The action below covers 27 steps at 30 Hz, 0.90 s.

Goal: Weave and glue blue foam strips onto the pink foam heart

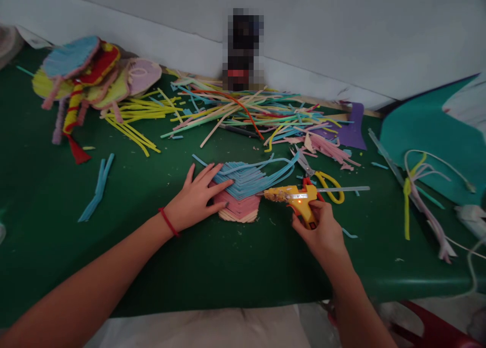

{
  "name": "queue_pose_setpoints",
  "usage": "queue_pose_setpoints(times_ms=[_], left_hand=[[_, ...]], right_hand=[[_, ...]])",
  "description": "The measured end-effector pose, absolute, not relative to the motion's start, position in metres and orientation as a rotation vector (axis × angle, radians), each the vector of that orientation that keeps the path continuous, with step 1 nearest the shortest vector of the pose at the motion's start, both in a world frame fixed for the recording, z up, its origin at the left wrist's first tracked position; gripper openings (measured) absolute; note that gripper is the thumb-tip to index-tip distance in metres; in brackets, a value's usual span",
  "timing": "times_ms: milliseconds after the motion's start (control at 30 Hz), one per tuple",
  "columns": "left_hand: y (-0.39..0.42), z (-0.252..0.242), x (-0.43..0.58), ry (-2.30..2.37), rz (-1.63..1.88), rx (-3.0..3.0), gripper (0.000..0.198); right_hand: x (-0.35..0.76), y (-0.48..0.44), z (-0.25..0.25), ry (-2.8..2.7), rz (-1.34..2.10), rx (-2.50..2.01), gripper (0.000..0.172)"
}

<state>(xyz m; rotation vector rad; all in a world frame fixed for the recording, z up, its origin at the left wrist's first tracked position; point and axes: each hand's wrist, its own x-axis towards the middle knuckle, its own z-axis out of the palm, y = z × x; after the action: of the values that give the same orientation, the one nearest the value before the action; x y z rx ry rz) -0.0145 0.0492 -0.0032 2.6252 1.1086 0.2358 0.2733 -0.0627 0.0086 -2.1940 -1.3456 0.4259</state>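
A small panel of pipe cleaners [243, 188] lies flat on the green table, laid in V-shaped rows of blue, pink and cream. My left hand [201, 193] rests on its left side with fingers spread. In my right hand [322, 226] is a yellow hot glue gun [299, 198], its orange light lit and a clear glue stick [351, 189] jutting from its back. The gun's nozzle meets the panel's right edge; whether it touches I cannot tell. Loose blue pipe cleaner ends [283, 168] curve out from the panel's upper right.
Yellow-handled scissors [330, 186] lie just behind the glue gun. Across the back spreads a heap of coloured pipe cleaners [235, 110]. Finished fan shapes [72, 56] are stacked at the back left. Blue strips [97, 188] lie to the left, a teal sheet [421, 125] at the right.
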Motion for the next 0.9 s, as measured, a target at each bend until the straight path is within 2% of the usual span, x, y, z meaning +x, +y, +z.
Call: queue_pose_setpoints(times_ms=[533,733,900], left_hand=[[0.048,-0.002,-0.014,1.117,0.267,2.611,0.050],[0.053,0.000,-0.019,1.259,0.313,2.575,0.067],[0.062,-0.003,-0.028,1.363,0.313,2.497,0.073]], right_hand=[[0.279,-0.063,0.013,-1.324,0.366,-2.253,0.052],[0.273,-0.066,0.028,-1.288,0.223,-2.266,0.049],[0.239,-0.059,0.043,-1.319,0.150,-2.153,0.046]])
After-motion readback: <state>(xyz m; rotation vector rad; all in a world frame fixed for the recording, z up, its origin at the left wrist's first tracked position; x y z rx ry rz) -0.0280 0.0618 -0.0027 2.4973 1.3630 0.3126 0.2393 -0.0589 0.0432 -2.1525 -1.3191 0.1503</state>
